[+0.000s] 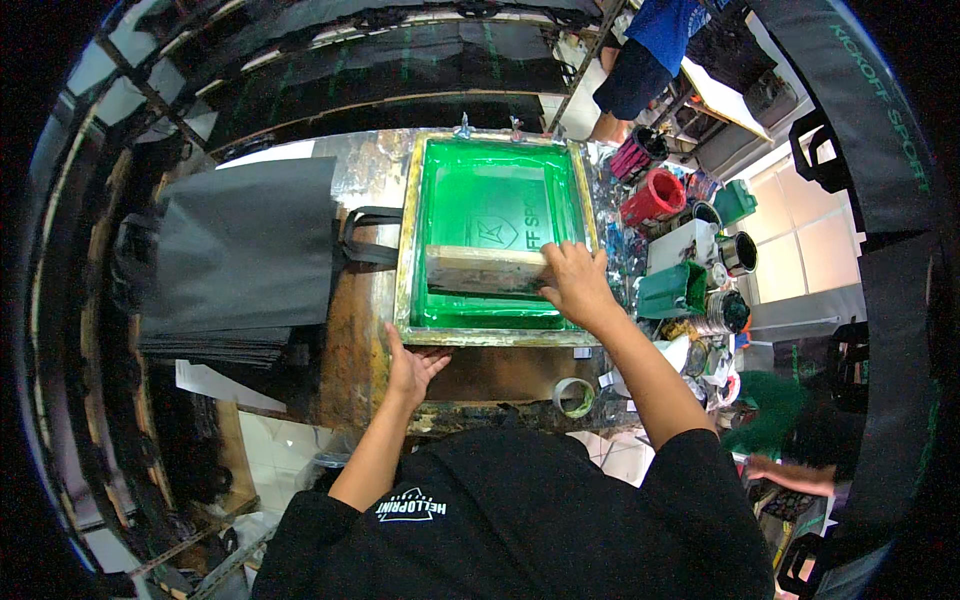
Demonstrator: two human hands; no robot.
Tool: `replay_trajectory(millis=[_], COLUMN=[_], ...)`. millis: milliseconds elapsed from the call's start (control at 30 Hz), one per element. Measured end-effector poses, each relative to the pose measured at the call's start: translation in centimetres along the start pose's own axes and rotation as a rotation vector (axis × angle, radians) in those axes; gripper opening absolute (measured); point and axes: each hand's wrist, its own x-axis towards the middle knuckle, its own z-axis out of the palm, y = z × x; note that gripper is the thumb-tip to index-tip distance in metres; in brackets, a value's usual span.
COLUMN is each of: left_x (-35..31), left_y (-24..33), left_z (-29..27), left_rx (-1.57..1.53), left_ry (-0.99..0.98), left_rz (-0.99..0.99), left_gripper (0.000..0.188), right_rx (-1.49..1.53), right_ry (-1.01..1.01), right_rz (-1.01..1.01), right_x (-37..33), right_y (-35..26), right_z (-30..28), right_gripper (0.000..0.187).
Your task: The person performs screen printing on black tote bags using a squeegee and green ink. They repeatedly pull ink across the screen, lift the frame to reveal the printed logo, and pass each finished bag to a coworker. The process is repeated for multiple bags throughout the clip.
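1. squeegee point(470, 268), one, wooden: lies across the near part of the screen frame point(407, 220), within its rim, just above or on the green ink point(480, 165); contact with the mesh cannot be told.
2. right hand point(577, 280): closed on the squeegee's right end, fingers over the top edge, thumb against the near face.
3. left hand point(412, 368): open, palm turned up, fingers extended below the frame's near edge, thumb at its near left corner.
4. frame count: one, on the tabletop point(352, 375); at least two metal clamps point(463, 128) along its far edge.
5. dark bags point(240, 235): one stack, left of the frame; number of layers not countable. one black strap point(365, 238) reaches the frame's left side.
6. tape roll point(574, 397): one, near the tabletop's near edge.
7. right of frame: one red container point(662, 188), one open green container point(665, 292), other tins crowded together; full count uncertain.
8. hidden: right hand and squeegee cover part of the dark emblem and lettering point(510, 225) on the screen.
9. cut off: person in blue point(660, 30), by the upper edge; another person's forearm point(790, 475), lower right, rest hard to make out.
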Motion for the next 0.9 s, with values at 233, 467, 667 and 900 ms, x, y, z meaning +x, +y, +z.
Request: replay_trajectory(millis=[233, 467, 667, 900], left_x=[0.6, 0.4, 0.2, 0.4], left_y=[-0.3, 0.2, 0.6, 0.2], left_z=[-0.3, 0.2, 0.3, 0.4], left_rx=[0.013, 0.014, 0.065, 0.067], left_ry=[-0.002, 0.044, 0.033, 0.152], left_rz=[-0.005, -0.048, -0.064, -0.101], left_gripper=[0.116, 0.118, 0.119, 0.126], right_rx=[0.014, -0.011, -0.05, -0.126], right_ry=[-0.033, 0.073, 0.173, 0.246], right_rz=[-0.014, -0.005, 0.003, -0.016], right_x=[-2.2, -3.0, 4.5, 18.1], right_y=[-1.0, -2.4, 1.2, 8.0], right_z=[3.5, 5.2, 7.3, 9.9], right_gripper=[0.066, 0.064, 0.062, 0.065])
